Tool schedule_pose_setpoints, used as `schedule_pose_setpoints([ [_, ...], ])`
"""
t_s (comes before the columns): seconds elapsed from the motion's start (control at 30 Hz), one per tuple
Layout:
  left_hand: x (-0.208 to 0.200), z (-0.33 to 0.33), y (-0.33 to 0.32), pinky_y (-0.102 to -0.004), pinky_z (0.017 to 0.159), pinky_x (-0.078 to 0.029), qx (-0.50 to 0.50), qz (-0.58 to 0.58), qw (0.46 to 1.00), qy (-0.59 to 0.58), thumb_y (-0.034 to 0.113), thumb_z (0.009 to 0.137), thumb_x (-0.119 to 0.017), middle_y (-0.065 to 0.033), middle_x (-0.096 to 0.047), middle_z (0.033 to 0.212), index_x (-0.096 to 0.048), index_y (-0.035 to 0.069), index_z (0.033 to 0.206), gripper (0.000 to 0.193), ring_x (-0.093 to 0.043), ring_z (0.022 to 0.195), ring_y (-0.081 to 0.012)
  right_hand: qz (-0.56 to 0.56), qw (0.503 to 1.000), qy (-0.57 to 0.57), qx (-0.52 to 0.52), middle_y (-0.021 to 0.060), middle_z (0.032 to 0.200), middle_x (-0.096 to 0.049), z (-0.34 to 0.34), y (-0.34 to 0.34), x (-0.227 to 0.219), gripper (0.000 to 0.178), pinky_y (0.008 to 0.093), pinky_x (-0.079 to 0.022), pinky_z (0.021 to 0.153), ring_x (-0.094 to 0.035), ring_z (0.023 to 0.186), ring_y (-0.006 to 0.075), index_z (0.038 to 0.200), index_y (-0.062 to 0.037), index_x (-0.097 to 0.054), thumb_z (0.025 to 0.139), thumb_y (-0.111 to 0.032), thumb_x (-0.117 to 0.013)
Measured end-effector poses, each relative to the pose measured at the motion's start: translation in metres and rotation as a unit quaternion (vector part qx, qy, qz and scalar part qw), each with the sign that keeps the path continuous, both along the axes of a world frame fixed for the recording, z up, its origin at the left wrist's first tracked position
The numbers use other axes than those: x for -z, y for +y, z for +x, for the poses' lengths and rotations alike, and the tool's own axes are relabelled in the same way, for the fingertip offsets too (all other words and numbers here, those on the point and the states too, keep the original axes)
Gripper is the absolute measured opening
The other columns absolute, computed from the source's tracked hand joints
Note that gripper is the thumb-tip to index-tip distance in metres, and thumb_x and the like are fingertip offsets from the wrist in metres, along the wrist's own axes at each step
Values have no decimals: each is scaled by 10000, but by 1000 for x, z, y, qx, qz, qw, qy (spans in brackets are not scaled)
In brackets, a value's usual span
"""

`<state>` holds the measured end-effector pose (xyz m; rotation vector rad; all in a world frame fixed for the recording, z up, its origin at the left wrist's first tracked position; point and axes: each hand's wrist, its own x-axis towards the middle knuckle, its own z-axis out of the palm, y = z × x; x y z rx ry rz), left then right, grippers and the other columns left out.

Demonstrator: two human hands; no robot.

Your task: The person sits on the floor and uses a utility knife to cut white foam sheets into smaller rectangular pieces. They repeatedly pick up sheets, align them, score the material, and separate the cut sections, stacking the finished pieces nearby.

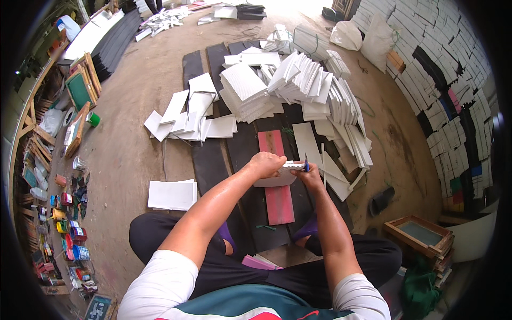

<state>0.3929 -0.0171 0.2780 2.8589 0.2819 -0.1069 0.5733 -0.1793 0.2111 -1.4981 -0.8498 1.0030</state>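
Black mats [210, 168] carry heaped white sheets [245, 82] — plus a red-pink board [280, 208].

White sheets [281, 179] | edge upward, between left fingers [278, 160] and right fingers [302, 174] | slim blue tool [306, 166] | in right fingers, pointing away

no words, labels or numbers can be read.
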Motion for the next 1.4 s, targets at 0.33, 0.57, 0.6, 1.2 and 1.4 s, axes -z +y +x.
schedule_pose_setpoints([
  [0.33,-12,8,-10,-511,807,-579,-24,-19,999,26,428,891,-782,-169,-752,912,-608,69,1101,451,-738,909,-400,25,999,44,-12,12,968,-757,9,-2,12,294,276,-545,782,-676,856,94,1138,-26,-756,861,-64,-848],
  [0.57,23,-17,55,-445,1105,-462,-39,-346,937,-34,620,1057,-428,-210,-739,1235,-699,58,1319,677,-658,1253,-324,25,996,87,-1,3,950,-749,7,5,7,279,284,-539,778,-673,843,96,1121,-24,-751,858,-51,-841],
  [0.6,34,-25,58,-441,1115,-453,-116,-469,873,-64,667,1052,-351,-202,-738,1244,-699,39,1309,763,-657,1256,-315,11,996,82,14,-12,917,-737,8,2,5,272,265,-513,731,-649,796,79,1110,-23,-752,857,-62,-845],
  [1.2,72,-26,-23,-323,828,-555,-350,-685,512,-382,938,904,-136,-151,-774,860,-754,-40,849,1158,-726,815,-210,7,998,65,23,-12,900,-719,-4,-9,3,317,253,-502,721,-637,790,81,1156,-31,-743,852,-46,-831],
  [1.4,2,-17,-4,-390,867,-577,-189,-332,906,-182,580,971,-619,-137,-782,1044,-763,103,1133,524,-756,929,-278,27,997,70,15,0,950,-745,-1,-8,4,277,265,-524,765,-657,839,81,1133,-19,-746,869,-47,-823],
])
